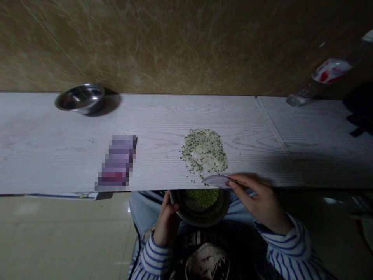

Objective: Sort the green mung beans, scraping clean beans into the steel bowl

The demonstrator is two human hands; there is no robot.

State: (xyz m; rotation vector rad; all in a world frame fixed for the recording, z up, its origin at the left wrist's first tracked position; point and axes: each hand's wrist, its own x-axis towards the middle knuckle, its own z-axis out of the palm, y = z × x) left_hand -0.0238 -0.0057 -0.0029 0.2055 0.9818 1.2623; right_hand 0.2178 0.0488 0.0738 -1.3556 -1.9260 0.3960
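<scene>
My left hand (167,217) grips the left rim of a metal bowl (201,221), tilted under the table's front edge above my lap. Green mung beans (205,197) lie in that bowl. Between the thumb and fingers of my right hand (259,196) is a clear, half-round protractor (217,180), flat and low at the table edge, its tip by some stray beans. Just beyond it, a pile of white rice mixed with mung beans (205,149) spreads over the table. The bowl's far rim is hidden by the table edge.
A second steel bowl (81,99) stands at the back left against the wall. Nearer the front left lies a blurred-out, phone-like slab (118,161). A plastic bottle (317,81) and a dark object (361,107) are on the right. The narrow wood-grain table (157,112) has a seam on its right.
</scene>
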